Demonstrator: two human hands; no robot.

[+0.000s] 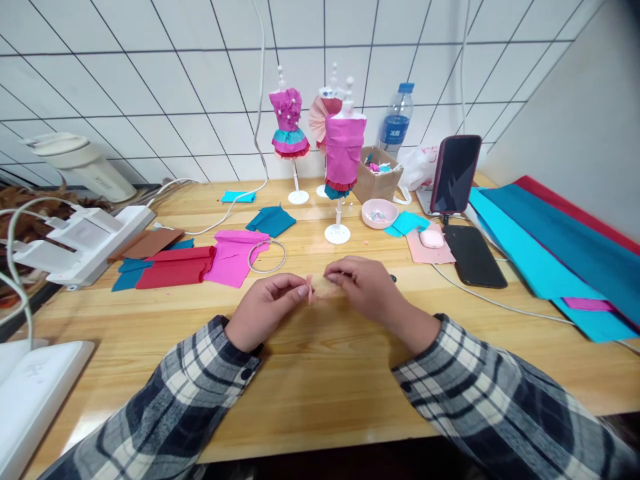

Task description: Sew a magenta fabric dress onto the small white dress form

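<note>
My left hand [267,308] pinches a small pleated piece of peach paper [309,289] between thumb and fingertips, low over the wooden table. Close by on its right is my right hand [367,290], its thumb and fingers pressed together; whatever they hold is too small to make out. Beyond the hands stands a miniature dress form [345,150] wrapped in magenta paper with red and teal ruffles below. Two more dressed forms are behind it, one in a magenta top [288,110] with a blue skirt, the other partly hidden.
Magenta paper [235,257], red paper [175,268] and a metal ring [267,269] lie left of centre. A pink bead bowl [380,215], a cardboard box [376,183] and a black phone [474,257] are to the right. A power strip [107,243] sits left, long coloured sheets [560,243] far right.
</note>
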